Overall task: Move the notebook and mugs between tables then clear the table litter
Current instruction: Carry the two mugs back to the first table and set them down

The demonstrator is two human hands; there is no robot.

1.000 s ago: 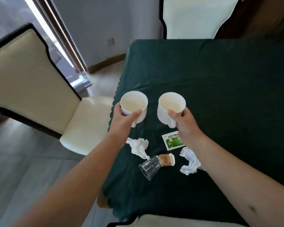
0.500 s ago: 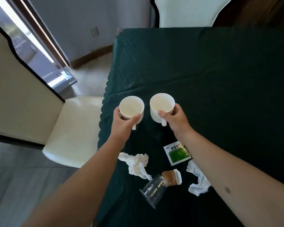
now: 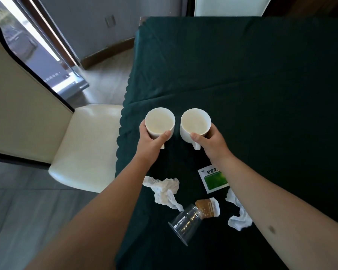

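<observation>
Two white mugs stand side by side near the left edge of the dark green table (image 3: 261,75). My left hand (image 3: 150,143) grips the left mug (image 3: 160,121) and my right hand (image 3: 213,143) grips the right mug (image 3: 195,122). Both are upright and look empty. Closer to me lies litter: a crumpled tissue (image 3: 164,190), a green and white sachet (image 3: 213,178), a tipped clear plastic cup (image 3: 183,223), a brown packet (image 3: 208,208) at its base, and a second crumpled tissue (image 3: 238,213) partly under my right forearm. No notebook is in view.
A cream chair (image 3: 82,149) with a dark-trimmed back stands at the table's left side. Another cream chair (image 3: 228,5) is at the far end. A glass door (image 3: 33,41) and grey floor are to the left.
The view has moved closer over the table. Both mugs have come lower and slightly nearer each other, still held in my hands. The litter has not moved.
</observation>
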